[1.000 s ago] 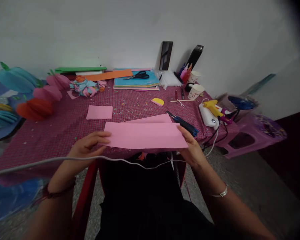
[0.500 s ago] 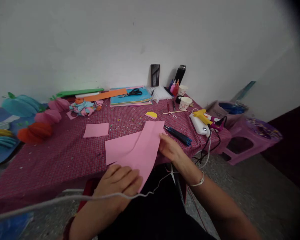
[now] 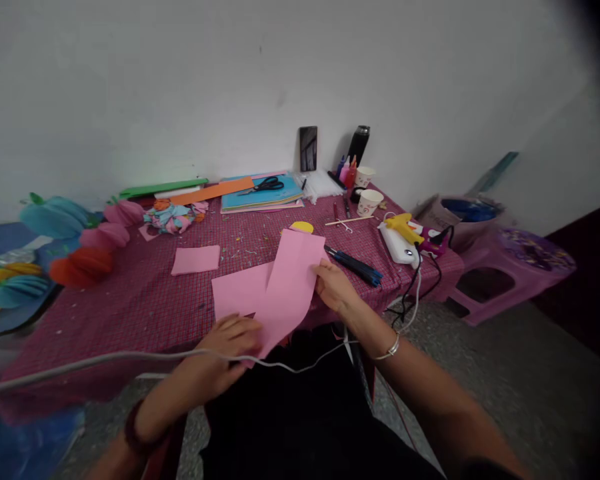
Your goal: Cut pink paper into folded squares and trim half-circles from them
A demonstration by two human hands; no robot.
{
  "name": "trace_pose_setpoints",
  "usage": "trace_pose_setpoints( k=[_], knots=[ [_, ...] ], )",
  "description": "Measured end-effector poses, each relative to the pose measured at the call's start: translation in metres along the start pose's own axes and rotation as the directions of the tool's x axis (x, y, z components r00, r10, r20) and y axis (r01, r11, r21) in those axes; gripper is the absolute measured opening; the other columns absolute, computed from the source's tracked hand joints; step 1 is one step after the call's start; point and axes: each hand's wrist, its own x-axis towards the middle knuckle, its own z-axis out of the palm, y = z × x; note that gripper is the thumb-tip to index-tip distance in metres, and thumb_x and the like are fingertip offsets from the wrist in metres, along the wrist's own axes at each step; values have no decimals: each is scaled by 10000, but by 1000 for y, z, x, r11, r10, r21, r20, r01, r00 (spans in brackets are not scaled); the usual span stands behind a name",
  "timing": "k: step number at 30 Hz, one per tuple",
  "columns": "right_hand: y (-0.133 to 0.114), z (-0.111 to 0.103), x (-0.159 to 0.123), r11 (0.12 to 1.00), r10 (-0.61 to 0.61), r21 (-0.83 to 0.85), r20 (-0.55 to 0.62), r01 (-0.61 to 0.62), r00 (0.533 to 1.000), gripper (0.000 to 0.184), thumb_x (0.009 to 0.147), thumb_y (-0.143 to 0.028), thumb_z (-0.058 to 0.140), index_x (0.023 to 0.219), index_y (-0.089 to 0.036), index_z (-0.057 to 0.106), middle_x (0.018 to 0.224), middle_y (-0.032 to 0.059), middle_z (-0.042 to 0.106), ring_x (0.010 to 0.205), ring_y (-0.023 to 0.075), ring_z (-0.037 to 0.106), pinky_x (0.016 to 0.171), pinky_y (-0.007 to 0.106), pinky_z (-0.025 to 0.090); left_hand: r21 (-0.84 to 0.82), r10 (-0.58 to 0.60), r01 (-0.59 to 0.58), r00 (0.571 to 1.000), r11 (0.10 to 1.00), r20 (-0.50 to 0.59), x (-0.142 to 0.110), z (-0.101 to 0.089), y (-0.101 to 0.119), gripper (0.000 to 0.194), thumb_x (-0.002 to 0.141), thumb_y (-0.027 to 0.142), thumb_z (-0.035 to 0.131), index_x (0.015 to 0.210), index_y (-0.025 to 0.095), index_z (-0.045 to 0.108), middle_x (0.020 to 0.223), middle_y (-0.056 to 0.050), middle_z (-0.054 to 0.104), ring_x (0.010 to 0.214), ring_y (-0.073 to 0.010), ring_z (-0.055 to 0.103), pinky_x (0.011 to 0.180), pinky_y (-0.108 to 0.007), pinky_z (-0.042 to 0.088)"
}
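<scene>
A pink paper sheet (image 3: 291, 287) is curved and lifted off the table at its near end. My right hand (image 3: 334, 285) pinches its right edge between thumb and fingers. My left hand (image 3: 230, 343) grips the near left end, with the fingers on top. Under and to the left of it lies another pink sheet (image 3: 234, 288), flat on the table; I cannot tell whether the two are joined. A small stack of pink paper rectangles (image 3: 196, 259) sits further left. Just beyond the sheet is a yellow paper piece (image 3: 303, 227), partly covered.
A checked cloth covers the table (image 3: 145, 313). Scissors (image 3: 269, 184) rest on coloured paper at the back. Dark-handled pliers or scissors (image 3: 355, 267) lie right of the sheet. Further right are a cup (image 3: 369, 203) and a yellow glue gun (image 3: 404, 228). A white cable (image 3: 145, 357) crosses in front.
My left hand has moved up and left with the near end of the pink sheet. The sheet's far end now stands more upright and overlaps the yellow piece. The view has shifted slightly.
</scene>
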Motion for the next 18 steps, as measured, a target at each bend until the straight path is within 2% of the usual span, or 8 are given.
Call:
trace_pose_setpoints(
  k=[2, 3, 6, 8, 12, 15, 17, 18],
  knots=[
    [-12, -8, 4, 1000, -26, 5, -15, 26, 1000, 174, 658, -140, 671, 823, -197, 674, 808, 13, 764, 692, 169, 688, 686, 285, 562, -230, 19, -11, 999, 973, 32, 10, -22, -12, 359, 837, 307, 597, 1187, 229, 613, 1287, -106, 633, 1221, -252, 560, 1022, -437, 449],
    [-19, -13, 6, 999, -43, 9, -29, 43, 999, 176, 656, -143, 671, 821, -205, 667, 792, 2, 762, 684, 169, 687, 681, 287, 562, -265, -45, 57, 998, 963, 51, 19, -33, -19, 367, 855, 343, 576, 1204, 232, 605, 1302, -110, 622, 1210, -253, 569, 1005, -425, 461],
    [-38, -33, 9, 995, -95, 17, -75, 97, 993, 174, 641, -132, 679, 782, -227, 641, 734, -39, 749, 651, 146, 678, 663, 256, 556, -56, -333, 332, 943, 942, -9, 58, -50, -46, 435, 865, 383, 542, 1235, 155, 573, 1258, -142, 635, 1159, -265, 589, 996, -416, 452],
    [-46, -45, 8, 994, -107, 13, -90, 109, 990, 180, 635, -135, 684, 782, -230, 641, 733, -46, 747, 647, 141, 679, 656, 246, 557, 90, -393, 391, 920, 916, 1, 84, -48, -62, 491, 805, 341, 594, 1246, 125, 564, 1291, -161, 606, 1187, -289, 560, 1017, -419, 418],
    [-47, -60, 3, 995, -98, -11, -95, 97, 991, 184, 646, -152, 684, 815, -223, 665, 769, -24, 757, 666, 160, 691, 651, 267, 565, 150, -445, 438, 895, 886, 15, 110, -31, -78, 621, 620, 261, 722, 1212, 130, 582, 1210, -167, 634, 1107, -319, 578, 930, -398, 435],
    [-44, -63, 1, 996, -89, -15, -98, 88, 991, 161, 650, -153, 683, 792, -228, 667, 786, -22, 762, 685, 171, 697, 658, 284, 569, 150, -498, 488, 867, 860, 34, 114, -28, -76, 336, 632, 248, 675, 953, 148, 657, 930, -106, 696, 861, -261, 629, 743, -335, 453],
    [-42, -63, 1, 997, -81, -15, -88, 80, 993, 168, 654, -158, 688, 804, -231, 668, 803, -24, 764, 698, 174, 699, 671, 292, 570, 121, -510, 501, 858, 857, 56, 112, -36, -72, 102, 681, 247, 607, 732, 164, 635, 722, -44, 659, 698, -204, 602, 638, -294, 422],
    [-42, -62, 1, 997, -75, -17, -80, 74, 994, 175, 657, -162, 692, 817, -231, 668, 807, -24, 764, 700, 174, 699, 675, 294, 569, 101, -511, 504, 858, 858, 60, 108, -42, -70, 99, 700, 253, 580, 654, 169, 605, 651, -19, 624, 641, -179, 577, 599, -279, 402]
  ],
)
